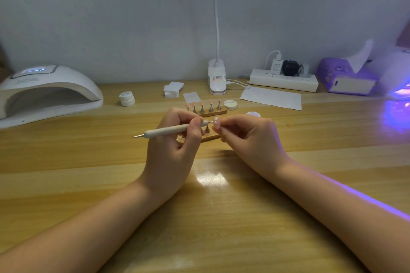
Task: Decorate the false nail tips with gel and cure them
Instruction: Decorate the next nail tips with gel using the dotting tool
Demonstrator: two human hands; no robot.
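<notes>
Fingers (pixel 224 127) pinch nail tip (pixel 216 123), seemingly touching pen (pixel 170 130).

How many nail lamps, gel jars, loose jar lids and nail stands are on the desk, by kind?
Nail lamps: 2, white one left, lit one right
Closed gel jar: 1
Open gel jar: 1
Loose lid: 1
Nail stands: 2, far, near
Total: 7

My left hand (pixel 177 137) grips a dotting pen (pixel 170 130), tip touching the false nail tip (pixel 216 123) pinched in my right hand (pixel 248 137); nail stand (pixel 207 109), curing lamp (pixel 44 93) on bench (pixel 221 217).
</notes>
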